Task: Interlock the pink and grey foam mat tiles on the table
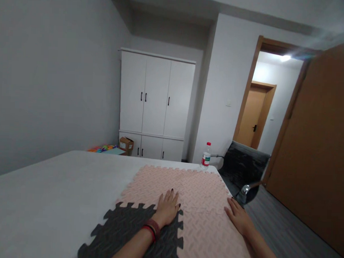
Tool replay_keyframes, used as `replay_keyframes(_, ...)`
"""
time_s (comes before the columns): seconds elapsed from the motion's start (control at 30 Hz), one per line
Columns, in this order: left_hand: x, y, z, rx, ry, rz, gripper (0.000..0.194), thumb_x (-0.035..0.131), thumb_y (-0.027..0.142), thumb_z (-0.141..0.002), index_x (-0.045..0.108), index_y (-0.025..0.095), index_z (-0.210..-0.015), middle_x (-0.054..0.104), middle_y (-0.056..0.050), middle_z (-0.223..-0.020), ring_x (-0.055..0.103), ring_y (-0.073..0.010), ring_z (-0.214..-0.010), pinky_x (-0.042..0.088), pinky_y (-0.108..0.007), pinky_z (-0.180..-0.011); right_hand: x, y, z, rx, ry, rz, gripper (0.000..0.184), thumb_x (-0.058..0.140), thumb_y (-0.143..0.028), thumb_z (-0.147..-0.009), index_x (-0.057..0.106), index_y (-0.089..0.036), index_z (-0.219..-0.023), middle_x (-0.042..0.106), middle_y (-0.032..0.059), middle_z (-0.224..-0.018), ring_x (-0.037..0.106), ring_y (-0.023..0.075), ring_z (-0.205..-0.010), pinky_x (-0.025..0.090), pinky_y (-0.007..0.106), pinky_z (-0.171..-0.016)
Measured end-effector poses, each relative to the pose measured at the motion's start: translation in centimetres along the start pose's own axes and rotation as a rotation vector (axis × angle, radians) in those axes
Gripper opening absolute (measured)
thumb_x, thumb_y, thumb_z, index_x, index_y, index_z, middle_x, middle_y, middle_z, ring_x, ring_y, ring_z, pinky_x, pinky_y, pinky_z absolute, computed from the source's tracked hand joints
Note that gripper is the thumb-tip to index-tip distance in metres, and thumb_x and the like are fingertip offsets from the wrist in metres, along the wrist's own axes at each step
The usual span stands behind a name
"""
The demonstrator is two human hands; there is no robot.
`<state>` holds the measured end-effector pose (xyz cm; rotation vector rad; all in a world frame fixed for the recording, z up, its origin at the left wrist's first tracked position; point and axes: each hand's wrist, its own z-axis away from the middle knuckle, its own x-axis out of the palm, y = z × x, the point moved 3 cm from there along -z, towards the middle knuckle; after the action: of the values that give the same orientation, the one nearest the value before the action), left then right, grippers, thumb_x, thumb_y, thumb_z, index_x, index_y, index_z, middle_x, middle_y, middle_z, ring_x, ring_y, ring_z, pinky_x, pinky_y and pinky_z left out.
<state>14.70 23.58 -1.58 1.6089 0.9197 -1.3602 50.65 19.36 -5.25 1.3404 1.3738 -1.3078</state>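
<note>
My left hand lies flat with fingers stretched, across the seam where a dark grey foam mat tile meets the pink foam mat tiles. Red and brown bands circle its wrist. Over at the right edge of the pink tiles, my right hand rests with its fingers extended and holds nothing. The tiles have jigsaw-toothed edges and a raised tread pattern. Along the grey tile's right side, its teeth lie against the pink tile; whether they are fully locked I cannot tell.
The mats lie on a white table. A clear bottle with a red cap stands at its far right corner. Beyond are a black chair, a white cabinet, a cardboard box and an open wooden door.
</note>
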Motion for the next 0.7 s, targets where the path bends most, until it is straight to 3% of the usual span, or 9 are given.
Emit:
replay_keyframes(0.13,0.3,0.5,0.4,0.000,-0.011,0.024,0.055,0.025,0.041,-0.088,0.027,0.018,-0.139,0.023,-0.015,-0.147,0.017,-0.0314,-0.135,0.015,-0.058,-0.105,-1.0,-1.2,0.9,0.011,0.021,0.167,0.062,0.022,-0.053,-0.087,0.034,-0.019,-0.137,0.037,0.0101,-0.141,0.031,0.0243,-0.130,0.024,0.051,-0.102)
replay_keyframes(0.27,-1.4,-0.6,1.8,0.040,-0.009,0.075,0.056,0.034,0.049,-0.088,0.028,0.021,-0.137,0.027,-0.010,-0.146,0.023,-0.0272,-0.134,0.016,-0.055,-0.108,-2.3,-5.6,3.1,-0.042,0.186,0.345,0.050,0.025,-0.027,-0.088,0.038,-0.013,-0.134,0.039,0.0156,-0.138,0.031,0.0271,-0.130,0.021,0.056,-0.102)
replay_keyframes(0.37,-3.3,-4.3,4.6,0.021,0.030,0.082,0.056,0.033,0.048,-0.089,0.028,0.020,-0.137,0.027,-0.008,-0.147,0.024,-0.0233,-0.134,0.016,-0.049,-0.109,-2.7,-10.2,5.5,-0.192,0.223,0.321,0.050,0.026,-0.022,-0.086,0.038,-0.020,-0.134,0.037,0.0087,-0.141,0.029,0.0248,-0.131,0.019,0.054,-0.104)
replay_keyframes(0.47,-4.3,-9.2,8.7,-0.140,0.099,0.026,0.059,0.025,0.043,-0.090,0.025,0.008,-0.138,0.021,-0.017,-0.147,0.017,-0.0263,-0.136,0.012,-0.047,-0.110,-3.2,-13.0,7.9,-0.307,0.185,0.198,0.048,0.025,-0.034,-0.088,0.040,-0.029,-0.133,0.032,0.0008,-0.144,0.027,0.0225,-0.132,0.020,0.052,-0.105)
replay_keyframes(0.57,-3.9,-12.4,11.9,-0.242,0.115,-0.036,0.068,0.025,0.049,-0.086,0.027,0.004,-0.137,0.024,-0.020,-0.145,0.016,-0.0308,-0.136,0.008,-0.051,-0.109,-4.0,-12.7,10.1,-0.265,0.161,0.028,0.051,0.022,-0.040,-0.087,0.039,-0.027,-0.134,0.028,0.0021,-0.145,0.026,0.0229,-0.133,0.025,0.052,-0.104)
replay_keyframes(0.7,-3.3,-13.2,12.6,-0.265,0.114,-0.076,0.072,0.023,0.054,-0.083,0.030,0.006,-0.136,0.027,-0.018,-0.145,0.019,-0.0303,-0.135,0.012,-0.050,-0.109,-5.0,-9.1,14.2,-0.109,0.166,-0.263,0.062,0.026,-0.049,-0.082,0.040,-0.019,-0.134,0.042,0.0095,-0.137,0.039,0.0231,-0.125,0.035,0.041,-0.102)
